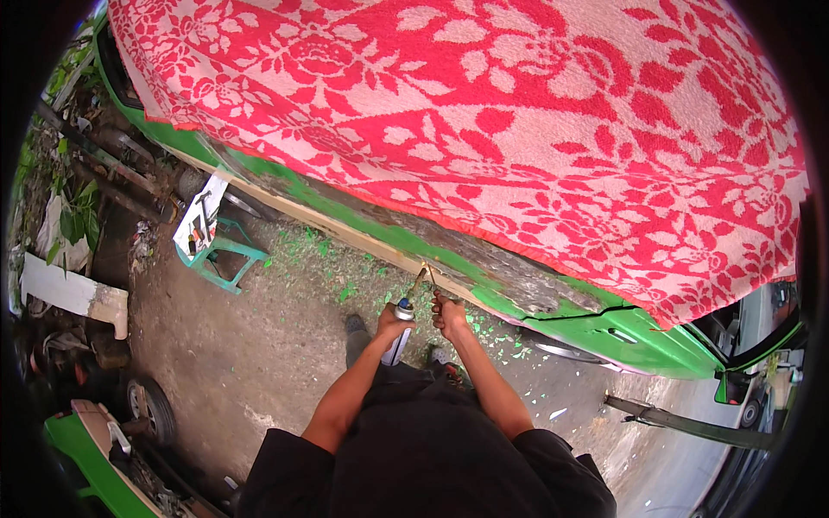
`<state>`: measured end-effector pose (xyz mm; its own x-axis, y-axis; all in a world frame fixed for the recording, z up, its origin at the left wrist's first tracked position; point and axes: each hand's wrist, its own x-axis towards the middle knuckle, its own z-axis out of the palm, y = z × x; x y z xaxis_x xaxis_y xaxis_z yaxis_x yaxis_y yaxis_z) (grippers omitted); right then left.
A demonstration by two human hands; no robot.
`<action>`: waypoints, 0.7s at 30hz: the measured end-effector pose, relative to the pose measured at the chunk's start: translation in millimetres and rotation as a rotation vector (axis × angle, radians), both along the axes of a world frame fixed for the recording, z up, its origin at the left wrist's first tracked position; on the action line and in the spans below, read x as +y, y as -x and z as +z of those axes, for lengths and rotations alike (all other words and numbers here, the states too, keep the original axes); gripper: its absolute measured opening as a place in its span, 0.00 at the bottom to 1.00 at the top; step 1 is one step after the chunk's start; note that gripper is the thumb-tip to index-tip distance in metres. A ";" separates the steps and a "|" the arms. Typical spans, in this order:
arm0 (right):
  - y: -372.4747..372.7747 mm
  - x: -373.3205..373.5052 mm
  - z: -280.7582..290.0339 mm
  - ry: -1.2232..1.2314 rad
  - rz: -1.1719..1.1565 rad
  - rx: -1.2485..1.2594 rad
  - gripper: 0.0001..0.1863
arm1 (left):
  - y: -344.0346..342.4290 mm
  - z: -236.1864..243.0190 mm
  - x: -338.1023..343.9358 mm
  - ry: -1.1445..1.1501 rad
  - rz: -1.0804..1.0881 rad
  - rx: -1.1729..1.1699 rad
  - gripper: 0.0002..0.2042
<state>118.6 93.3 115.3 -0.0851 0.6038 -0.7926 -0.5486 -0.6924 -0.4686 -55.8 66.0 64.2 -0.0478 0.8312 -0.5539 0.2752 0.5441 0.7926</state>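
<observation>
My left hand (393, 324) grips a silver gas canister (397, 345) fitted with a blue-topped torch head, its brass nozzle (418, 280) angled up toward the lower side of a green car (622, 337). My right hand (449, 313) is closed on a thin rod-like tool (433, 278), whose tip is close to the nozzle at a pale tan strip (371, 248) along the car's body. Whether the tip touches the strip, I cannot tell. Above, the car has peeled, bare patches (553, 290) and a red and pink floral blanket (458, 104) draped over it.
A green plastic stool (235, 259) holds tools on a white board at left. Flakes of green paint litter the concrete floor (216, 363). Pipes, a white panel (65, 289), a wheel (151, 410) and a green car part (78, 457) lie left. A long dark metal piece (682, 419) is right.
</observation>
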 end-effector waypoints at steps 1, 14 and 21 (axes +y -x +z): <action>-2.3 0.0 -0.4 0.003 -0.008 -0.002 0.05 | -3.4 -0.4 0.9 0.008 -0.002 -0.020 0.25; -9.2 4.1 -4.1 0.021 -0.028 0.067 0.06 | -4.3 -27.2 -3.0 0.004 0.050 0.015 0.26; 6.8 3.5 17.9 0.028 -0.014 0.084 0.06 | 16.0 -29.3 -1.6 -0.058 0.040 0.069 0.25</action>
<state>111.8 96.9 133.2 -0.1439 0.5833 -0.7994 -0.5950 -0.6965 -0.4011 -71.8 64.4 34.9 -0.1179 0.8582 -0.4995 0.3088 0.5098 0.8030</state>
